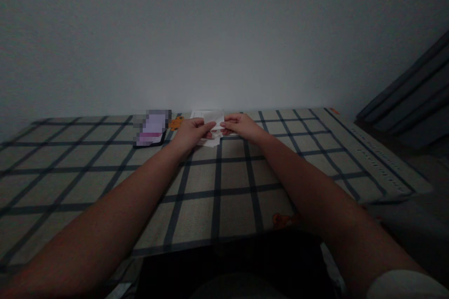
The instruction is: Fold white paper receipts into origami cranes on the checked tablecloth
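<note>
White sheets of paper (213, 115) are between my two hands near the far edge of the table, by the wall. My left hand (195, 131) pinches the paper on its left side, thumb on top. From the other side, my right hand (242, 126) grips the paper's right edge between thumb and fingers. More white paper (212, 142) shows beneath the hands; whether it is a separate sheet or part of the held one I cannot tell. An orange figure (176, 124) lies just left of my left hand.
A checked cloth (231, 177) covers the table. To the left lies a phone-like object (152, 128), partly blurred, with a lilac face. Behind the table rises a pale wall (224, 46). A dark curtain (414, 88) hangs at the right. An orange-brown item (282, 220) is at the near edge.
</note>
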Available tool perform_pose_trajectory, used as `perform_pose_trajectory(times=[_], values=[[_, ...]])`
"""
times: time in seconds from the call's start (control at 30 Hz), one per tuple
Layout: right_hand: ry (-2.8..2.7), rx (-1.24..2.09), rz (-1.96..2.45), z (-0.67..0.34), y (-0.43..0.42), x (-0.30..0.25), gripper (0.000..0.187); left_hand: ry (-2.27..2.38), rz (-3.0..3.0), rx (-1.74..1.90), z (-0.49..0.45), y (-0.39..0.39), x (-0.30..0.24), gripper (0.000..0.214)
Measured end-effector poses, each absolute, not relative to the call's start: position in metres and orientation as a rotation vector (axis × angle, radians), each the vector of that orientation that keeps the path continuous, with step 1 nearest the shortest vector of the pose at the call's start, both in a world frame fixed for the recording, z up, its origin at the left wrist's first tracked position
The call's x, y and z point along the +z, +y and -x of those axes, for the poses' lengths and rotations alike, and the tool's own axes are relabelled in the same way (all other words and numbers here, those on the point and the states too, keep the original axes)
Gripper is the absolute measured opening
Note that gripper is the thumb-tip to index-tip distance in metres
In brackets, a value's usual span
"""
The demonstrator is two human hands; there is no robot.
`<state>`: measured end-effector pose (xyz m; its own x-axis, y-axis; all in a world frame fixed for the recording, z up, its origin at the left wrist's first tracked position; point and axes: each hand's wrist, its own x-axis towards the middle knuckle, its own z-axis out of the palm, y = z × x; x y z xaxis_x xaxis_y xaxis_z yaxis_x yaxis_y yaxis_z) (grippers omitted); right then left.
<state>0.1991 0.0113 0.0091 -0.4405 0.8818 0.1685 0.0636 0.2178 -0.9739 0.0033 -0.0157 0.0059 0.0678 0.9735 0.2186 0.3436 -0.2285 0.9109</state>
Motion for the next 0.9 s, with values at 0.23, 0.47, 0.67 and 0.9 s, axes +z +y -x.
perform_pose_trajectory(times=[0.23,0.47,0.67,0.9], values=[[-1.723,1.249,0.889,-0.1999,0.0142,0.0063,0.013,1.192,-1.46,1.115,-0.0049,-0.011,0.0007,0.03],[-1.75,1.195,0.931,-0.2008,0.0152,0.0068,0.023,1.147,-1.474,1.067,-0.0024,-0.0109,0.0011,0.03],[-1.82,1.157,0.912,-0.204,0.017,0.0034,0.027,1.199,-1.559,1.113,-0.0025,-0.012,0.0011,0.036],[-1.849,1.218,0.854,-0.2016,0.0167,0.001,0.023,1.242,-1.634,1.263,-0.0036,-0.0174,0.0097,0.034]])
